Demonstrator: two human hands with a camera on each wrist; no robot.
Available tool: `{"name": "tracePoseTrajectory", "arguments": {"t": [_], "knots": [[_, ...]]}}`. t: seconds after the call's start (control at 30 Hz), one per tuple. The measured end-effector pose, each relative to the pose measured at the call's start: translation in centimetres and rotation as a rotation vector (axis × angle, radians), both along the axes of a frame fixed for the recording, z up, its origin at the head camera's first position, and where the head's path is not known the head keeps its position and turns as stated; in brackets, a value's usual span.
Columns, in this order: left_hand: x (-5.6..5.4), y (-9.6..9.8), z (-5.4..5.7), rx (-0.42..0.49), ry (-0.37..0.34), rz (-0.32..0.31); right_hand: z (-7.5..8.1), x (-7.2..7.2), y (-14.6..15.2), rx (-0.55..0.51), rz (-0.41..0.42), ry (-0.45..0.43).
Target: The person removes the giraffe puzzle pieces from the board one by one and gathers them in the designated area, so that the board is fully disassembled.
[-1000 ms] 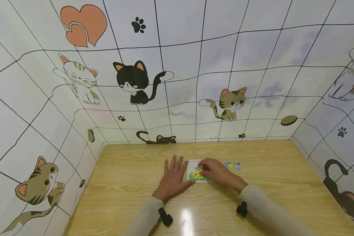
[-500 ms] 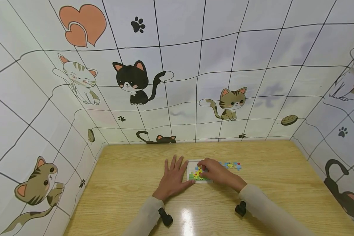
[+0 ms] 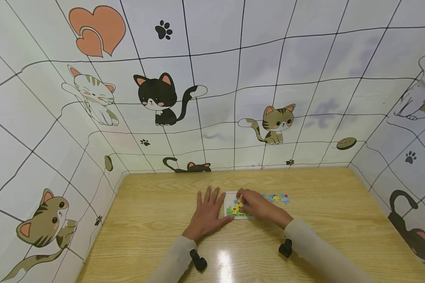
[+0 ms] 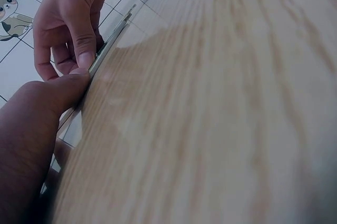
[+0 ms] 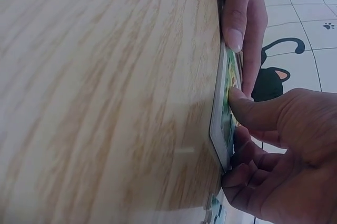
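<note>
A small jigsaw puzzle in a white tray (image 3: 230, 196) lies on the wooden table. Green, yellow and red picture pieces fill its near part; the upper left shows bare white. My left hand (image 3: 207, 214) rests with fingers spread at the tray's left side, its thumb on the near left corner. Over the tray's right side, my right hand (image 3: 257, 204) has thumb and curled fingers pinching at a puzzle piece (image 3: 239, 202), mostly hidden by the fingers. In the right wrist view, the right thumb touches the puzzle surface, and other fingers bend at the tray's edge (image 5: 216, 121).
Several loose blue and yellow puzzle pieces (image 3: 277, 197) lie to the right of the tray, partly behind the right hand. The wooden table (image 3: 156, 220) meets walls covered in cat-print cloth (image 3: 219, 102) at the back and both sides.
My right hand and wrist have shifted slightly left over the tray, uncovering more of the loose pieces. The left hand stays in place.
</note>
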State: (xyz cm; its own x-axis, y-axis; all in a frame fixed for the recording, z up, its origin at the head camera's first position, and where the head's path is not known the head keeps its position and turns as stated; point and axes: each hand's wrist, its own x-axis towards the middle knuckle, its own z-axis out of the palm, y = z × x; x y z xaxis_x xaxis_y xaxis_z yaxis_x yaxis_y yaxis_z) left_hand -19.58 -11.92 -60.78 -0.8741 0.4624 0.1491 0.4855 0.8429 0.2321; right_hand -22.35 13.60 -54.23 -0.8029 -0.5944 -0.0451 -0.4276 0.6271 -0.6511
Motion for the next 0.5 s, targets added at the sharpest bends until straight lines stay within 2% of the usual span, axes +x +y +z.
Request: {"name": "tracePoseTrajectory", "arguments": {"t": [0.23,0.5], "knots": [[0.08,-0.01,0.05,-0.003,-0.001,0.002,-0.18,0.22,0.24,-0.043,0.000,0.046],[0.12,0.00,0.23,-0.005,-0.015,0.006,-0.46,0.28,0.56,-0.126,-0.071,0.083]]}}
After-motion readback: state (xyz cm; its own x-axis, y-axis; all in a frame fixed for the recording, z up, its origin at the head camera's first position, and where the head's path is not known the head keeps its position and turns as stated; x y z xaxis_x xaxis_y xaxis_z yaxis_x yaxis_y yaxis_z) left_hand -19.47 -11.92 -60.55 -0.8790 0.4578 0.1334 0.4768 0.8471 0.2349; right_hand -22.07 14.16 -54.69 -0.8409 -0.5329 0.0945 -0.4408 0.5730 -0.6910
